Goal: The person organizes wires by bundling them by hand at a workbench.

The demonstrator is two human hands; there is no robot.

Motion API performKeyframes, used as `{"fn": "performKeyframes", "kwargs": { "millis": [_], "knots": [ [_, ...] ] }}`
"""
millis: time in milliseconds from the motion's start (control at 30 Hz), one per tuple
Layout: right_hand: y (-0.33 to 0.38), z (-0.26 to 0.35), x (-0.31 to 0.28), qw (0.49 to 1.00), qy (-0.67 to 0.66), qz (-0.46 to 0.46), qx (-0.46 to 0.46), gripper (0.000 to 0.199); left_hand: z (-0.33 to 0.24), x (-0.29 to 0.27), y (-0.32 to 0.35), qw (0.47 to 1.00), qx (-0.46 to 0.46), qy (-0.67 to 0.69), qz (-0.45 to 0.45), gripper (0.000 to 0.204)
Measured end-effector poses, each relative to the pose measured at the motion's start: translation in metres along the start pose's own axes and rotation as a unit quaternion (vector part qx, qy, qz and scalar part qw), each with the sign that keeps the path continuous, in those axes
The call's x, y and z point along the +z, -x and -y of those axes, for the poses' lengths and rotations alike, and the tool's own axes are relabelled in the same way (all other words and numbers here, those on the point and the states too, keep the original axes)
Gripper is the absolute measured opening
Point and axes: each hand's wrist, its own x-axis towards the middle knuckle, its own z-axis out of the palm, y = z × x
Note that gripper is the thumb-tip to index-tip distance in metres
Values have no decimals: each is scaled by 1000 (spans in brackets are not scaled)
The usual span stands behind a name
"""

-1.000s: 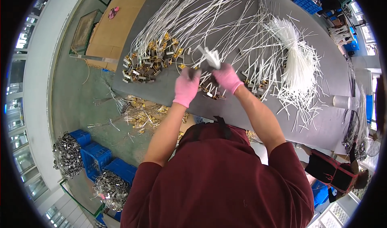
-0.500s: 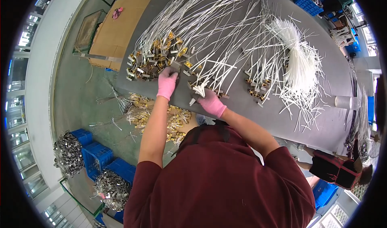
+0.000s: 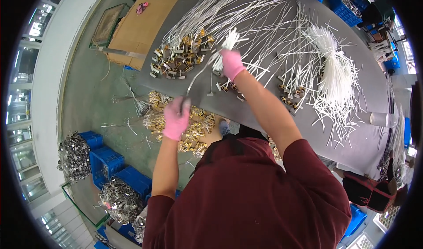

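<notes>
The left hand (image 3: 176, 119), in a pink glove, is pinching the lower end of a white cable (image 3: 200, 70) at the grey table (image 3: 264, 112) edge. The right hand (image 3: 231, 64) is closing around a bundle of white cable ends (image 3: 229, 39) over the table. Blue bins (image 3: 110, 161) on the floor are holding grey metal parts (image 3: 72, 156).

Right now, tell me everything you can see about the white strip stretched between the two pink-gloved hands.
The white strip is thin, pale and flexible-looking, probably plastic or coated wire. It runs slanted from the left hand, gripping its lower end past the near edge of the grey table, up to the right hand, which holds its upper end along with a small bunch of similar white strips. It hangs in the air above the table, slightly bowed, beside a pile of small brass-coloured metal parts.
</notes>
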Motion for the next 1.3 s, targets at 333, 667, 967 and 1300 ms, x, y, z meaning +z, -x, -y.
{"fn": "performKeyframes", "kwargs": {
  "millis": [333,667,967,1300],
  "knots": [
    [-7,-11,-12,600,-670,-333,284,42,34,-83,157,940,-322,94,-61,39],
    [2,-22,-43,633,-612,-389,270,41,65,-80,223,893,-408,136,-133,43],
    [36,-2,-53,817,-498,-172,235,55,57,-81,199,896,-386,219,6,49],
    [35,-64,-15,880,-354,-144,282,42,60,-18,176,814,-411,410,25,46]
  ]
}}
